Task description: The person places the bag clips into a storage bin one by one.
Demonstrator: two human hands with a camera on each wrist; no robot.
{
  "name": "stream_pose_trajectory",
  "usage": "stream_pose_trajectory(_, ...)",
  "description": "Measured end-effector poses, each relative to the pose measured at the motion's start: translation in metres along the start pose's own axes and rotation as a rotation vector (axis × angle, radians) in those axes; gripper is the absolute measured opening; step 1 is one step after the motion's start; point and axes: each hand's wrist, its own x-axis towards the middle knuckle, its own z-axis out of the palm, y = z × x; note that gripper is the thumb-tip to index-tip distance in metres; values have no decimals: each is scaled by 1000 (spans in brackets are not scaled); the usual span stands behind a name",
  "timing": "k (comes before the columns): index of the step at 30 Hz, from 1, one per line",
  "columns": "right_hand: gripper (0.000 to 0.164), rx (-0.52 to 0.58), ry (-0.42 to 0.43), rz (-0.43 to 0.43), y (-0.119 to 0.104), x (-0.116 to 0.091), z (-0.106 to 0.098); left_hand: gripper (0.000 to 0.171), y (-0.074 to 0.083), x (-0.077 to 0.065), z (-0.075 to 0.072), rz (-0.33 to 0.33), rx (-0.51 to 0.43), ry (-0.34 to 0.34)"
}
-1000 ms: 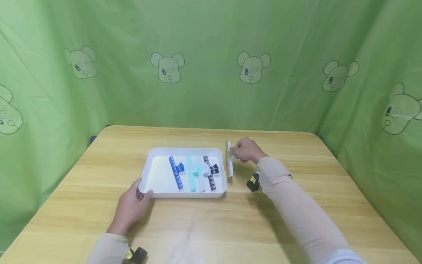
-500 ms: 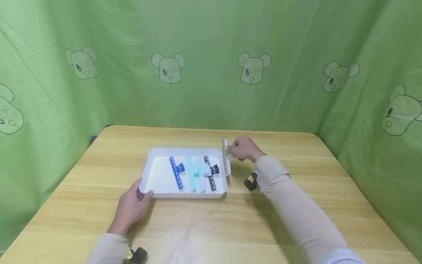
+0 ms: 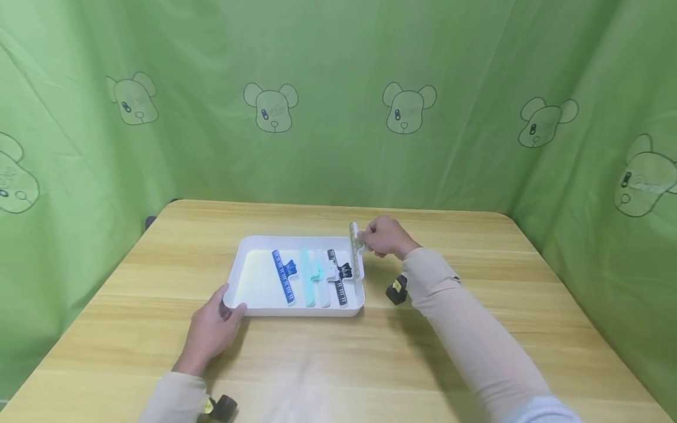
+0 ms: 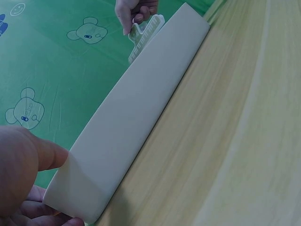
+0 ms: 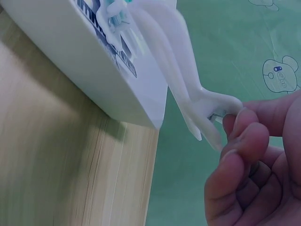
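Note:
A white tray (image 3: 296, 312) sits on the table; my left hand (image 3: 211, 331) grips its near left corner, thumb against the wall and fingers around the corner in the left wrist view. My right hand (image 3: 387, 236) pinches the handle of a pale clip (image 3: 355, 249) with a yellowish piano-key strip. This clip is held on edge over the tray's right rim; its white back (image 5: 176, 61) fills the right wrist view. Inside the tray lie a blue clip (image 3: 282, 277), a turquoise clip (image 3: 307, 282), a white clip (image 3: 323, 291) and a black clip (image 3: 340, 292).
The wooden table (image 3: 317, 364) extends around the tray on all sides. A green curtain (image 3: 338, 158) with bear outlines hangs behind and beside it. Black camera units (image 3: 398, 289) are strapped at both wrists. The blue clip has bare tray floor to its left.
My right hand has moved left with the pale clip, bringing it from beside the tray to over its right rim. My left hand and the tray have stayed in place.

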Motion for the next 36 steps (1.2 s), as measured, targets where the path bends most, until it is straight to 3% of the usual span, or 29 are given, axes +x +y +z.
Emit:
stream_pose_trajectory(28,32,77,-22,-20,-17,6,23,70,1,-1,-1,1,7,-2)
stream_pose_trajectory(36,32,52,-30,-14,-22,7,29,69,0,-1,1,6,5,4)
